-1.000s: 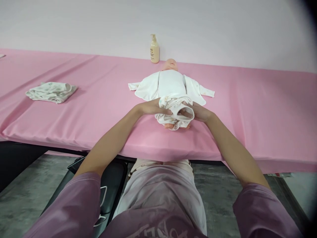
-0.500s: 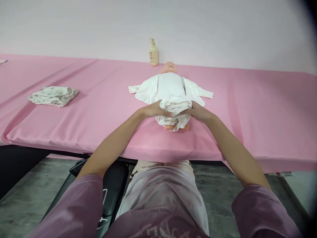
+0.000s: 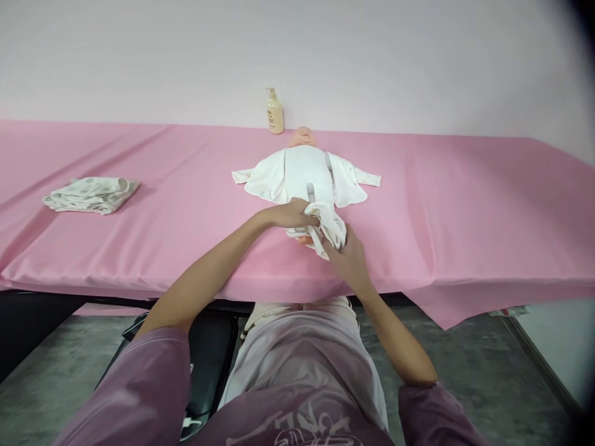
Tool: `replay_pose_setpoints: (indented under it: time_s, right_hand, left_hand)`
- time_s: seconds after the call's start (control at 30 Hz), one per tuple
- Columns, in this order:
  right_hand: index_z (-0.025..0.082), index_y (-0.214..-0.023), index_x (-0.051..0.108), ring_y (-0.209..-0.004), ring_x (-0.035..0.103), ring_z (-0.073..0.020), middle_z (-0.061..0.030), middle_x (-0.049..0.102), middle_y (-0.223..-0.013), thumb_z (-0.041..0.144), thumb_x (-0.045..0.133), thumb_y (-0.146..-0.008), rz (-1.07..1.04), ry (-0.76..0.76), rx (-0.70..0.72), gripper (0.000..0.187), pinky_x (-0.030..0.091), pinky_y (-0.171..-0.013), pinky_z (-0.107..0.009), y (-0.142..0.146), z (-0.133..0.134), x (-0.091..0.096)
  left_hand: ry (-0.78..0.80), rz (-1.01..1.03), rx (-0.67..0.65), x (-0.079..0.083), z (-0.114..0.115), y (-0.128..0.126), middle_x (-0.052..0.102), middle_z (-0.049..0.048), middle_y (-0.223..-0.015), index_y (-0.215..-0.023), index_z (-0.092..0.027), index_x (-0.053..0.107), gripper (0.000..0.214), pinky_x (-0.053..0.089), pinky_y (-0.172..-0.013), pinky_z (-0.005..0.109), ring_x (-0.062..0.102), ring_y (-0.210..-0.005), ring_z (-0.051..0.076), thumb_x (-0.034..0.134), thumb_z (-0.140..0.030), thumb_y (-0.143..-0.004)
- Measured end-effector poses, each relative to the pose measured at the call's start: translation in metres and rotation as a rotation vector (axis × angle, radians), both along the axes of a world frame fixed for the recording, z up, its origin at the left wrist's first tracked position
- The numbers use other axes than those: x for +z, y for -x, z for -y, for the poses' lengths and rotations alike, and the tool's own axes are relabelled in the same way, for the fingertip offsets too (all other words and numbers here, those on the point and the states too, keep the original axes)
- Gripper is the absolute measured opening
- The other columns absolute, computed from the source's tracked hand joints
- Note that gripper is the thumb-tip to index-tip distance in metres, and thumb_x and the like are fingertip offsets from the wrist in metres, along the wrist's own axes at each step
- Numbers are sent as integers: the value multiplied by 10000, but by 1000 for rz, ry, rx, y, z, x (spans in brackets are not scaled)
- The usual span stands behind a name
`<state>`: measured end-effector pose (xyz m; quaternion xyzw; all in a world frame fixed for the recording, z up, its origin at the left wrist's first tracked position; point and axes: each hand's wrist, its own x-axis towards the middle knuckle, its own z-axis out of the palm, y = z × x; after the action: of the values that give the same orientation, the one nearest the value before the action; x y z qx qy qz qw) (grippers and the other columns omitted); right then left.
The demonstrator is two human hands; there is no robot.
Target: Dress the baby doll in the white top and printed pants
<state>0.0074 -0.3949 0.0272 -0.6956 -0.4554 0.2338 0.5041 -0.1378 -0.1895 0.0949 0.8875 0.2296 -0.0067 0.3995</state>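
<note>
A baby doll (image 3: 304, 137) lies on its back, head toward the wall, in a white top (image 3: 304, 164) with its side panels spread out. White printed baby pants (image 3: 331, 224) are bunched round the doll's lower legs. My left hand (image 3: 292, 214) has its fingers closed on the upper left part of the pants. On the right, my right hand (image 3: 349, 255) pinches the lower edge of the same cloth. One bare foot (image 3: 305, 240) of the doll shows below the fabric; the other is hidden by cloth and hand.
A pump bottle (image 3: 275, 114) stands against the wall behind the doll's head. Folded printed cloth (image 3: 92, 194) lies at the left on the pink table cover (image 3: 186, 235). Below the front edge is a black padded seat (image 3: 214, 353).
My right hand has moved down and toward me, drawing the pants lower. More of the doll's thighs shows. My left hand remains at the cloth, and the view has shifted slightly.
</note>
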Motion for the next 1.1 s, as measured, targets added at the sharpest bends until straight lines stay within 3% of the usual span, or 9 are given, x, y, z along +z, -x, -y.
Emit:
replay_pose_setpoints:
  time_s: [0.1, 0.23, 0.3, 0.47, 0.63, 0.8, 0.87, 0.97, 1.1]
  right_hand:
    - [290, -1056, 602, -877, 735, -344, -70, 789, -952, 702, 737, -951, 119, 61, -86, 446, 539, -766, -436, -7, 4, -1]
    - [303, -1016, 543, -907, 720, -362, -77, 768, -953, 627, 672, -924, 179, 136, -109, 361, 492, -780, -434, -21, 5, -3]
    - [303, -1018, 541, -939, 726, -367, -84, 772, -986, 577, 633, -933, 170, 161, -93, 301, 500, -798, -445, -28, 4, -5]
    - [285, -1055, 548, -1127, 722, -403, -168, 752, -1204, 516, 584, -932, 246, 122, -89, 264, 570, -952, -528, -39, -1, -6]
    - [281, -1099, 534, -1136, 730, -416, -181, 766, -1212, 510, 613, -938, 187, 136, -81, 291, 602, -990, -553, -44, -6, -2]
    - [284, -1115, 615, -1091, 761, -413, -152, 819, -1147, 493, 651, -997, 90, 156, -48, 243, 629, -1009, -574, -50, -14, -3]
    - [275, -1147, 701, -1189, 780, -394, -131, 846, -1222, 468, 651, -1009, 5, 149, 27, 242, 627, -1101, -585, -55, -20, -6]
    - [261, -1343, 783, -1361, 779, -331, -86, 849, -1418, 440, 682, -1002, -207, 92, 188, 398, 598, -1235, -560, -61, -28, -11]
    - [240, -1483, 778, -1428, 776, -322, -89, 830, -1511, 509, 780, -1004, -406, 22, 338, 550, 606, -1266, -542, -67, -36, -18]
  left_hand:
    - [-167, -40, -2, 3, 12, -10, 824, 51, -1005, -922, -210, 743, 232, 548, -1051, 434, 779, -1057, 308, 639, -407, -986]
    - [-329, -73, -63, 3, 23, -25, 843, 9, -1106, -1038, -240, 745, 166, 358, -1248, 545, 773, -1085, 302, 616, -327, -979]
    - [-403, -131, -84, 3, 27, -31, 841, 35, -1063, -1016, -233, 734, 175, 319, -1230, 569, 760, -1050, 314, 620, -362, -987]
    - [-560, -305, -85, 6, 39, -41, 762, 101, -793, -720, -212, 587, 323, 332, -1104, 550, 715, -920, 329, 648, -404, -972]
    - [-549, -299, -49, 6, 44, -44, 701, 90, -689, -660, -216, 534, 348, 335, -1076, 559, 697, -882, 325, 696, -385, -919]
    - [-503, -199, -23, -1, 40, -39, 778, 101, -789, -761, -219, 666, 164, 347, -1115, 577, 728, -935, 356, 709, -338, -867]
    - [-469, -162, -4, -3, 37, -36, 803, 97, -846, -822, -221, 712, 124, 362, -1141, 584, 748, -965, 365, 714, -337, -866]
    - [-368, -115, 42, -4, 31, -28, 807, 70, -867, -877, -226, 738, 186, 411, -1167, 571, 769, -959, 357, 748, -410, -905]
    - [-217, -43, 155, -4, 26, -15, 817, 46, -896, -996, -240, 768, 260, 554, -1036, 465, 776, -996, 342, 807, -490, -938]
